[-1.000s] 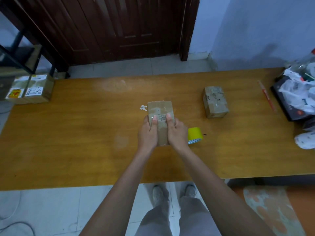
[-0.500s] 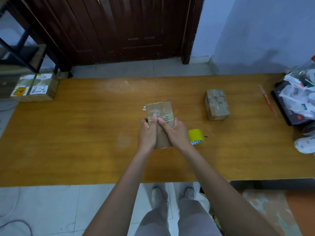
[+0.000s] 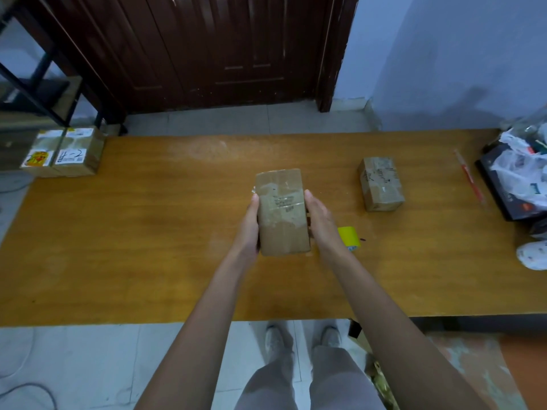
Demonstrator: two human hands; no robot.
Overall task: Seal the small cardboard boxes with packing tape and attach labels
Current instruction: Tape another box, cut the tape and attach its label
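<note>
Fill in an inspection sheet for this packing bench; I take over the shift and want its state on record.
Surface: wooden table, worn pale patch near the far edge.
Job's things: held box taped, handwriting on top; second box stands apart on the right; yellow tape roll beside the right wrist; two labelled boxes at the far left corner.
Clutter: plastic bags over a black item, red pen, white object at the right edge.
Grippers: left hand and right hand press the held box's sides, fingers straight.
Cables: grey cable on the floor, lower left.
Surroundings: dark wooden door, blue wall, tiled floor, metal rack at left.
</note>
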